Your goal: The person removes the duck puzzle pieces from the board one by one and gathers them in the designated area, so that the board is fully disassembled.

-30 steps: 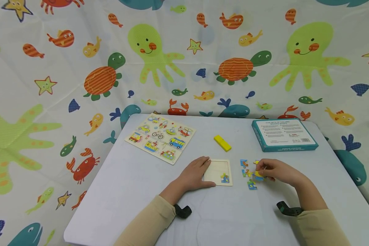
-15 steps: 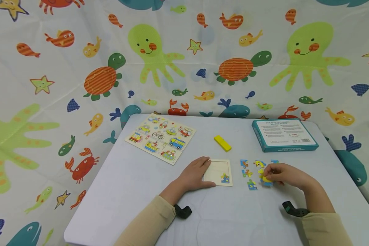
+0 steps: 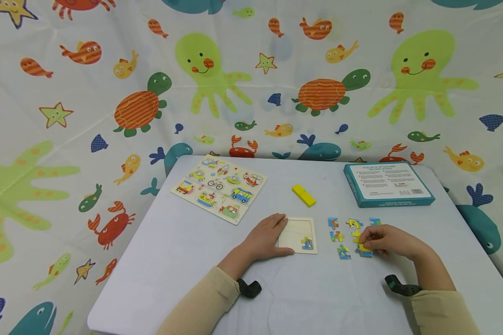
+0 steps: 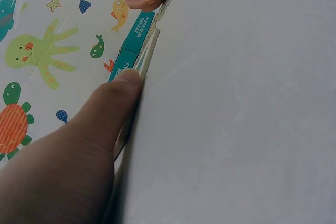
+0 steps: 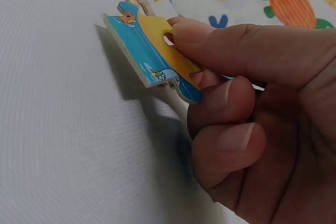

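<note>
My left hand [image 3: 265, 238] rests over the left side of a small square wooden puzzle tray [image 3: 295, 228], its fingers along the far rim and its thumb at the near edge. One puzzle piece [image 3: 306, 243] sits in the tray's near right corner. Right of the tray, my right hand [image 3: 387, 239] pinches a blue and yellow puzzle piece [image 5: 152, 51] printed with little fish, between thumb and fingers. That piece is tilted, with its shadow on the table below. Loose pieces lie around it, among them a blue-green one [image 3: 343, 252] and a yellow one [image 3: 354, 223].
Behind the tray lies a yellow block [image 3: 303, 195]. At the back left is a vehicle picture board [image 3: 220, 188], and at the back right a teal box [image 3: 389, 184]. The white table [image 3: 159, 260] meets a sea-animal printed cloth [image 3: 251, 83] at its far edge.
My right hand has shifted right with the pinched piece, uncovering loose pieces near it; over the last half second it barely moves. The left hand and tray stay still.
</note>
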Demonstrator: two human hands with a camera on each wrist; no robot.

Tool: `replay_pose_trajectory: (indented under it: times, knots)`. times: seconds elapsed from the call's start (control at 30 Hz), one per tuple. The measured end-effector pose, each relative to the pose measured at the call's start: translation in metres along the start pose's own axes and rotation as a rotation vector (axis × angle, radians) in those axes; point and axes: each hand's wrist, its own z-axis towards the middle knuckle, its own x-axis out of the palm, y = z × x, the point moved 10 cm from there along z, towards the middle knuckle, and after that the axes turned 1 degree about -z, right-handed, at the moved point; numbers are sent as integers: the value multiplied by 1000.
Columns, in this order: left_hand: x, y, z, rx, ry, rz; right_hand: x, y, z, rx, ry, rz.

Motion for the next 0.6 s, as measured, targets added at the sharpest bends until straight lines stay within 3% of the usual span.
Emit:
replay_pose_trajectory:
  times: [0.6]
  knots:
    - [0,-1,0,-1,4,1,-5,2,-2,-3,-32,-19]
